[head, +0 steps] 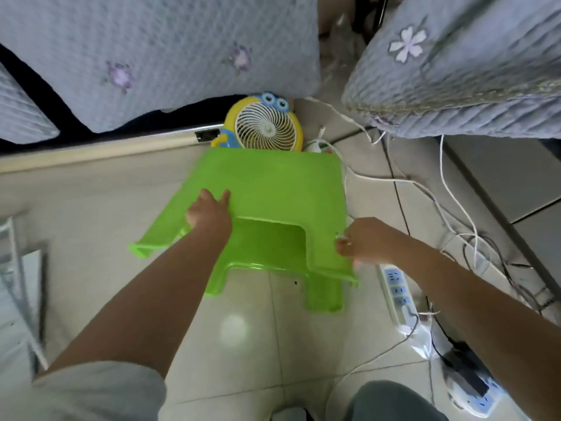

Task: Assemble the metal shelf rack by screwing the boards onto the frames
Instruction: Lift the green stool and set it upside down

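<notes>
A green plastic stool (273,189) stands tilted on the tiled floor in the middle of the head view. My left hand (209,214) grips the near left edge of its seat, thumb and a finger lying on top. At the stool's right side my right hand (364,241) has its fingers curled against the edge of the right leg panel; a small pale thing shows at the fingertips, too blurred to name. A white metal frame part (18,284) lies blurred at the far left edge. No boards or screws can be made out.
A yellow cartoon desk fan (264,126) sits just behind the stool. Two quilted grey covers (170,56) hang at the back. White and black cables (449,208), a power strip (397,290) and a second strip (482,396) crowd the floor on the right.
</notes>
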